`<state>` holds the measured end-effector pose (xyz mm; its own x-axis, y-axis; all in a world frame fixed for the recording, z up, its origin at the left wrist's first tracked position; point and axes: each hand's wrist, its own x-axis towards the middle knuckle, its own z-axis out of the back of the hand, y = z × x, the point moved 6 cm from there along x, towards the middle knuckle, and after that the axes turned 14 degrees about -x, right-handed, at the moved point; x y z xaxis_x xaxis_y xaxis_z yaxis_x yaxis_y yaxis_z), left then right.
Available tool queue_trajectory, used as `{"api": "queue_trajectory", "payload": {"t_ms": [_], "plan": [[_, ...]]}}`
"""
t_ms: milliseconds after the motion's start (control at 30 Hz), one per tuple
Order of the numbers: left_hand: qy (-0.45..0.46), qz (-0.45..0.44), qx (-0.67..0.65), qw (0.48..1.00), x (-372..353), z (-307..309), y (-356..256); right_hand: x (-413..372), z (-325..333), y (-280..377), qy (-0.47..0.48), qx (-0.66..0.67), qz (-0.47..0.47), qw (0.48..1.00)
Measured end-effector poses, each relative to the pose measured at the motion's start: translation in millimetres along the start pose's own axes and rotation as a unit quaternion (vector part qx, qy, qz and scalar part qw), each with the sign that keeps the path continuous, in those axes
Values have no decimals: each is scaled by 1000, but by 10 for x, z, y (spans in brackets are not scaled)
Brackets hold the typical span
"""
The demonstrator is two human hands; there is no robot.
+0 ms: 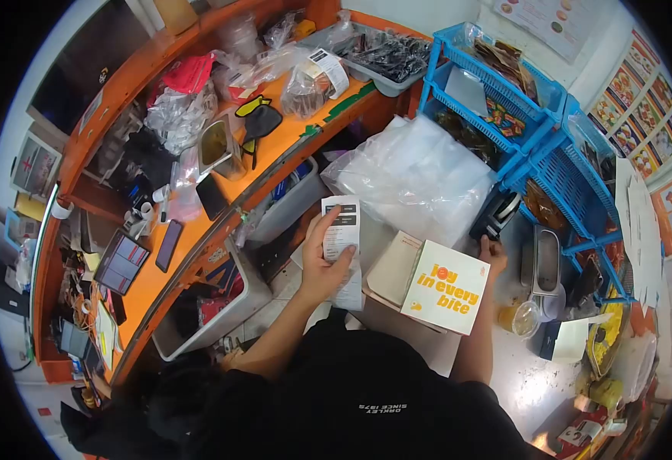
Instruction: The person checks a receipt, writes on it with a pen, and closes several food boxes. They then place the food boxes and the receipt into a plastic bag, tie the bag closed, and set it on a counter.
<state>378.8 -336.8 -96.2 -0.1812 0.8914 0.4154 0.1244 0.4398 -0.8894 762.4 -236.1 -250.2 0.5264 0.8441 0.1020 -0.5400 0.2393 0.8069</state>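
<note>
My left hand (325,268) grips a long printed paper receipt (344,230), with thumb and fingers across its face. My right hand (493,254) is at the far right corner of a white box, close to a black tape dispenser (497,213). Its fingers look curled together; what they hold, if anything, is too small to make out. The white box (447,287), printed "joy in every bite" in yellow-orange letters, stands in front of me, partly over a second pale carton (392,270). A big clear plastic bag of white material (413,176) lies just beyond them.
Blue stacked baskets (531,146) rise at the back right. An orange counter (190,230) curves along the left, holding plastic bags, a tablet (121,261) and phones. On the metal table are a clear cup (519,318) and a small dark-and-white box (564,340). A grey bin (221,314) stands below the counter.
</note>
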Motion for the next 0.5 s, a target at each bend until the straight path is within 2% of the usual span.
{"api": "queue_trajectory", "payload": {"t_ms": [33, 67, 100, 167, 200, 233, 267, 300, 333, 400, 467, 500], "plan": [[0, 0, -1, 1000, 4, -23, -37, -45, 56, 90, -96, -133, 86, 983], [-1, 1, -12, 1000, 10, -42, -72, -17, 60, 79, -129, -163, 80, 975], [0, 3, -24, 1000, 18, -56, -112, -13, 107, 63, -132, -163, 78, 975], [17, -6, -15, 1000, 39, -100, -223, 12, 143, 39, -43, -271, 97, 957], [28, -14, -4, 1000, 45, -124, -269, 58, 261, -33, -49, -271, 94, 957], [33, -18, -8, 999, 61, -140, -294, 142, 356, -181, 1, -142, 40, 989], [44, -20, -6, 999, 62, -159, -317, 183, 373, -317, 53, -10, -15, 998], [57, -20, -2, 998, 43, -168, -333, 54, 577, 76, 44, 113, -11, 993], [95, -27, 33, 995, 20, -179, -348, -176, 889, 760, 31, 234, -7, 972], [133, -59, 55, 988, 4, -270, -547, -575, 1234, 1757, 122, 437, 48, 890], [180, -109, 82, 974, -44, -407, -765, -1000, 1259, 2419, 249, 457, 109, 847], [192, -112, 73, 972, -53, -463, -825, -1245, 1204, 2673, 311, 456, 89, 829]]}}
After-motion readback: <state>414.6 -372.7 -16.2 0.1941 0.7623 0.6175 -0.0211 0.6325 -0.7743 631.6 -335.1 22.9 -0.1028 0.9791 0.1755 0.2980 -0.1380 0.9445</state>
